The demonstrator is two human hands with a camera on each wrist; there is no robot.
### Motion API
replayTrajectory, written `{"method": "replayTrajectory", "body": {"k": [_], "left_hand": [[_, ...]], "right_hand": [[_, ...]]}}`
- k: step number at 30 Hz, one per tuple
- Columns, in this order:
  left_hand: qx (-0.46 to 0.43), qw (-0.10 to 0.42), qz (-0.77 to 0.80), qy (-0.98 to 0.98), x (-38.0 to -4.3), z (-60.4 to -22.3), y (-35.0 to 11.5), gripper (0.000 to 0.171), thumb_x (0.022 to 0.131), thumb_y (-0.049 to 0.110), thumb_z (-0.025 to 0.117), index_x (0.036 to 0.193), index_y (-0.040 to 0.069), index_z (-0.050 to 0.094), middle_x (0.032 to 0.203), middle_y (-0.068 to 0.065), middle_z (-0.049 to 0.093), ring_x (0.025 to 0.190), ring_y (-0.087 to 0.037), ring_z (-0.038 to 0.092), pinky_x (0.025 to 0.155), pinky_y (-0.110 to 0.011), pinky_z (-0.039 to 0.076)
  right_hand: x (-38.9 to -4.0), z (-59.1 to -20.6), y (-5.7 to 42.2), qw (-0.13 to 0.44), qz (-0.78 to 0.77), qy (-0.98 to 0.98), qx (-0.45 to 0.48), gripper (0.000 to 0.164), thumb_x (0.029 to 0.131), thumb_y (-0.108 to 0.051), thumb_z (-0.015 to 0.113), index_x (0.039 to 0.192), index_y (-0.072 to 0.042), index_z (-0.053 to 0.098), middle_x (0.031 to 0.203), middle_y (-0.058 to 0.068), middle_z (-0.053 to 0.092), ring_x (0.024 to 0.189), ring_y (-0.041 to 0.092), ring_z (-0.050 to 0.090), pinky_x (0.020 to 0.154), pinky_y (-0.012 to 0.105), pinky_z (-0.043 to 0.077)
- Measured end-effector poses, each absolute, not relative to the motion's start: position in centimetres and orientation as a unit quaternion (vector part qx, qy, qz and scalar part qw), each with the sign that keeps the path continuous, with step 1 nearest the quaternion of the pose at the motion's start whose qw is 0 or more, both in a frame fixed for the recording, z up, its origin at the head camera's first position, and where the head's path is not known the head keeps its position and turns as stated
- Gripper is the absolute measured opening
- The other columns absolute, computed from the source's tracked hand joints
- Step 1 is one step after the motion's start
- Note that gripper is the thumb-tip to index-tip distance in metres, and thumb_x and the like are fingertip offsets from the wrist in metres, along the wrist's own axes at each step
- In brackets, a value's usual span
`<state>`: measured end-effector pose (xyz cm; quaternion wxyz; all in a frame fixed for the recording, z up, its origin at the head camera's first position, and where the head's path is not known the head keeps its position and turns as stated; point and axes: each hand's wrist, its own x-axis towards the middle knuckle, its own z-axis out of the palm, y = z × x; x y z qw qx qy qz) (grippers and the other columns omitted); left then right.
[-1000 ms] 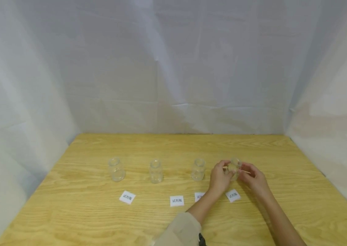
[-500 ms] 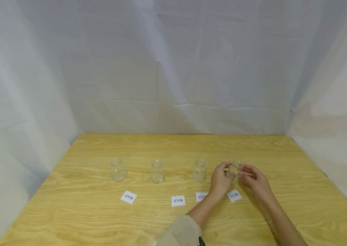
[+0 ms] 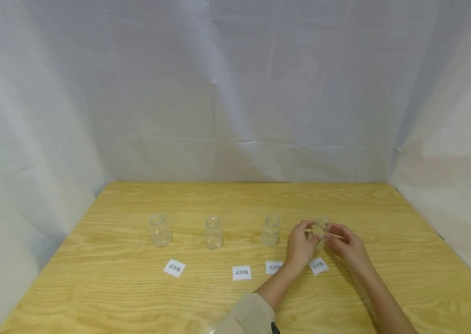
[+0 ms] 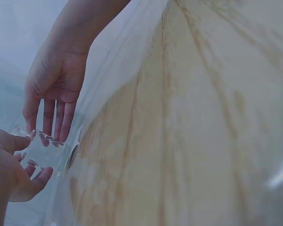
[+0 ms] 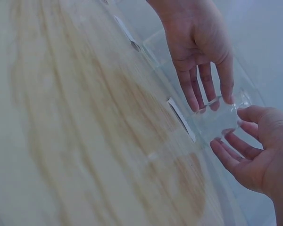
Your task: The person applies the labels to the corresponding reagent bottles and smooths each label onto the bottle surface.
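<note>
Both hands hold one clear glass jar [image 3: 322, 226] at the right of the row in the head view. My left hand [image 3: 300, 245] grips its left side and my right hand [image 3: 349, 247] its right side, thumbs towards me. The jar stands upright; its base is partly hidden by fingers. In the left wrist view the left hand [image 4: 12, 167] and the right hand [image 4: 61, 80] meet around the jar [image 4: 40, 151]. From the right wrist view, the right hand [image 5: 266, 153] and left hand [image 5: 200, 44] touch the jar [image 5: 211, 121] from opposite sides.
Three more glass jars [image 3: 160, 230] [image 3: 213, 233] [image 3: 270, 231] stand to the left on the wooden table [image 3: 114, 297]. Before the row lie several white paper labels [image 3: 241, 272] with printed characters; my left forearm partly covers one label [image 3: 274, 267]. White sheeting [image 3: 156, 93] encloses the table.
Very little differs. The head view has shifted slightly, and both hands stay on the same jar, which sits a touch further right.
</note>
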<state>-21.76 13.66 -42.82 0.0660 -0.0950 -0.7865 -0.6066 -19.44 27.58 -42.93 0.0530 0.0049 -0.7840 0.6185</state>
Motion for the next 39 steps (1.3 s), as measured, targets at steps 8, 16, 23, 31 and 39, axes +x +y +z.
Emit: {"method": "replayTrajectory", "body": {"k": [8,16,23,31,39], "left_hand": [[-0.079,0.050,-0.606,-0.790,-21.7,-42.7,13.8,0.034,0.078,0.008,0.072,0.110,0.011,0.064,0.105,-0.001,0.061,0.088,-0.015,0.056,0.071,-0.023,0.046],[-0.083,0.052,-0.601,-0.793,-21.4,-42.4,13.6,0.040,0.079,0.010,0.072,0.116,0.009,0.061,0.109,-0.005,0.059,0.092,-0.018,0.056,0.073,-0.026,0.047],[-0.082,0.058,-0.592,-0.799,-21.3,-42.2,13.6,0.041,0.078,0.012,0.073,0.116,0.009,0.061,0.109,-0.005,0.058,0.093,-0.020,0.056,0.075,-0.026,0.046],[-0.078,0.037,-0.603,-0.793,-20.9,-41.8,13.3,0.042,0.078,0.014,0.072,0.118,0.009,0.059,0.112,-0.004,0.057,0.096,-0.019,0.054,0.074,-0.027,0.046],[-0.126,0.031,-0.615,-0.778,-19.8,-39.7,11.5,0.039,0.082,0.014,0.069,0.119,0.012,0.058,0.114,0.000,0.054,0.100,-0.018,0.052,0.072,-0.022,0.045]], "right_hand": [[-19.4,-42.9,27.7,0.051,0.617,-0.786,0.012,0.048,0.094,-0.019,0.055,0.130,0.008,0.039,0.127,0.027,0.041,0.094,0.002,0.054,0.084,0.027,0.046],[-19.1,-42.4,27.7,0.056,0.604,-0.795,0.009,0.048,0.095,-0.020,0.053,0.131,0.007,0.037,0.128,0.027,0.041,0.094,0.002,0.052,0.085,0.028,0.047],[-19.0,-42.2,27.8,0.063,0.601,-0.797,0.007,0.047,0.095,-0.018,0.052,0.130,0.010,0.037,0.128,0.028,0.041,0.093,0.001,0.052,0.084,0.028,0.047],[-18.8,-41.9,28.5,0.081,0.582,-0.809,0.012,0.048,0.096,-0.025,0.050,0.130,0.007,0.039,0.127,0.025,0.044,0.096,0.003,0.053,0.083,0.028,0.047],[-17.9,-39.0,28.5,0.175,0.576,-0.797,0.047,0.039,0.094,-0.017,0.054,0.121,0.010,0.047,0.111,-0.003,0.059,0.095,0.001,0.055,0.078,0.015,0.046]]}}
